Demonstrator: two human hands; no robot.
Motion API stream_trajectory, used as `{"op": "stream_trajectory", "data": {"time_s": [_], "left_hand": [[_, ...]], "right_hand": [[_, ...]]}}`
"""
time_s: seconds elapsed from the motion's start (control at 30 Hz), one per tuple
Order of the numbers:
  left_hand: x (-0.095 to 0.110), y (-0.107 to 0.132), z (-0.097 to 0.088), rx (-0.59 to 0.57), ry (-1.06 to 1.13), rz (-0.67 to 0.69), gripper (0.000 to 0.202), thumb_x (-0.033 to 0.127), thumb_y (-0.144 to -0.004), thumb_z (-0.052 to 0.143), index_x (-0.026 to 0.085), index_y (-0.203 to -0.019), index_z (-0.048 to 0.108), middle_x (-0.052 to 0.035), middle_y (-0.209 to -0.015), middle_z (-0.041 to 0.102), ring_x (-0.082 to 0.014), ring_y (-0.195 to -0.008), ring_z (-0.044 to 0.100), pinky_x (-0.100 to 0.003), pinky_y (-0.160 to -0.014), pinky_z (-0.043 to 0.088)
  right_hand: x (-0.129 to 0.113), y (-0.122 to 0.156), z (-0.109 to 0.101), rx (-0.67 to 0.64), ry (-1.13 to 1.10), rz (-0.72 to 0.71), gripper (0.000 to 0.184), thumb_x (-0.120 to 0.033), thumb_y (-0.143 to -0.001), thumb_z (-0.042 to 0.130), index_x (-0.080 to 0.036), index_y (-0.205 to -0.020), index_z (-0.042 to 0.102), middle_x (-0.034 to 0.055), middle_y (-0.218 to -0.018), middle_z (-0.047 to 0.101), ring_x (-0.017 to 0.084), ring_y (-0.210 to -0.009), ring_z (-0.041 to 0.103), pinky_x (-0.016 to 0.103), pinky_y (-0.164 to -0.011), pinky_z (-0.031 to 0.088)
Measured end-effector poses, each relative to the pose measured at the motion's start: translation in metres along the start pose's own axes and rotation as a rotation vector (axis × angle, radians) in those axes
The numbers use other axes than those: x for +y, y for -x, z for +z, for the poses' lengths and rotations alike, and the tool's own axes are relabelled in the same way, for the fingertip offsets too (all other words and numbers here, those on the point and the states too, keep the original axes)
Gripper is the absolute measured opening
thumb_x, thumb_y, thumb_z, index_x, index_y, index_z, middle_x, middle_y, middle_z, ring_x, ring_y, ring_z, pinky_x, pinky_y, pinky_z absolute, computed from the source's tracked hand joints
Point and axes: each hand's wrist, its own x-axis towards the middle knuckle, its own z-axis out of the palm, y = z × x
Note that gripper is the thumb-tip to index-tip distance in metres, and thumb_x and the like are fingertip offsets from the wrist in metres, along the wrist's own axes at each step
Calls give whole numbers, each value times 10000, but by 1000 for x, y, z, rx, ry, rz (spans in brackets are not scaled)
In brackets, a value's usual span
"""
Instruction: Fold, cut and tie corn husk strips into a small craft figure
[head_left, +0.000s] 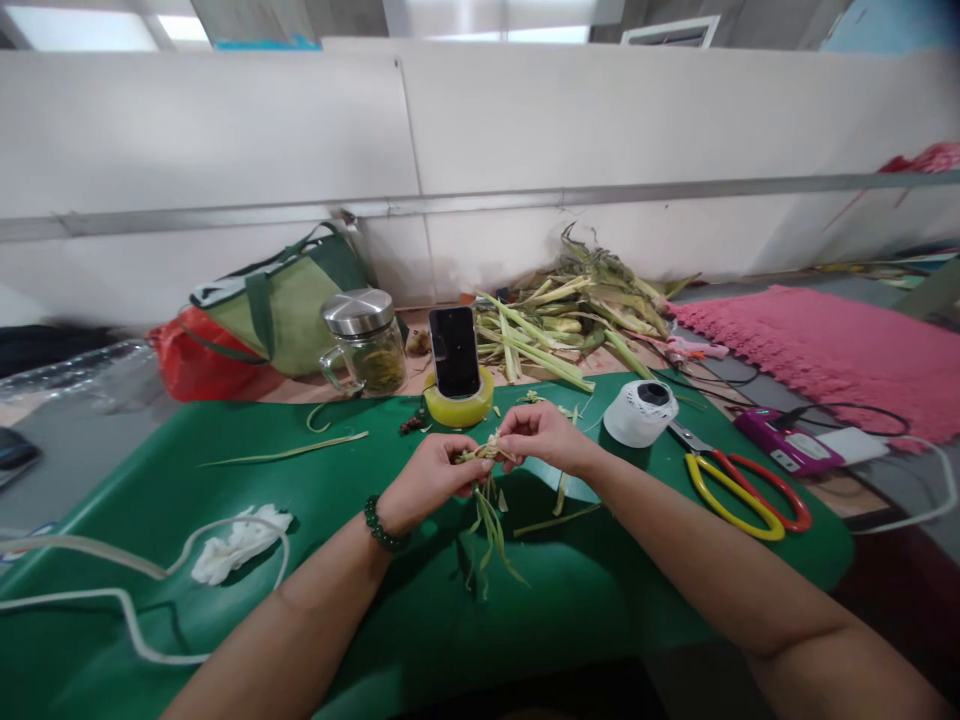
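Observation:
Between my two hands is a small braided piece of green plant strips, its loose ends hanging down over the green mat. My left hand, with a dark green bead bracelet at the wrist, pinches the braided part from the left. From the right, my right hand is closed with its fingertips at the upper end of the braid. The fingers partly cover the braid, so its exact shape is hard to make out. Short cut strips lie close to my right hand.
Behind my hands, a phone leans in a yellow tape roll. Left of it stand a lidded glass mug and a bag. A heap of stalks, a white thread spool, scissors and a power bank lie right. White tissue lies left.

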Motion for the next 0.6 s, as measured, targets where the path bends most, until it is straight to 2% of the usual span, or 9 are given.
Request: {"op": "stream_trajectory", "data": {"time_s": [0.2,0.33,0.47,0.6], "left_hand": [[7,2,-3,-20,114,-110,226,275,-698,630,111,-851,657,-24,-707,640,-77,-533,547,-208,-546,465],[11,4,-5,-57,166,-150,355,159,-662,605,102,-1010,649,-35,-750,649,-84,-545,564,-220,-550,473],[9,5,-8,-118,184,-103,588,94,-628,628,130,-1211,557,-48,-855,658,-112,-639,607,-241,-602,482],[5,5,-11,-166,194,-53,621,158,-651,698,136,-1249,530,-71,-913,666,-153,-734,637,-286,-685,493]], "right_hand": [[-3,-2,-13,85,71,-27,166,-276,-639,689,-137,-656,600,-3,-533,625,95,-468,565,217,-479,440],[-5,-5,-23,185,131,-2,149,-272,-630,672,-144,-638,598,-19,-495,594,92,-457,538,219,-477,433],[-4,-7,-29,222,162,45,136,-275,-626,650,-150,-628,598,-22,-492,585,97,-459,534,234,-500,456],[3,-10,-34,222,275,79,119,-263,-643,633,-154,-608,602,-18,-466,571,106,-455,536,222,-480,431]]}}
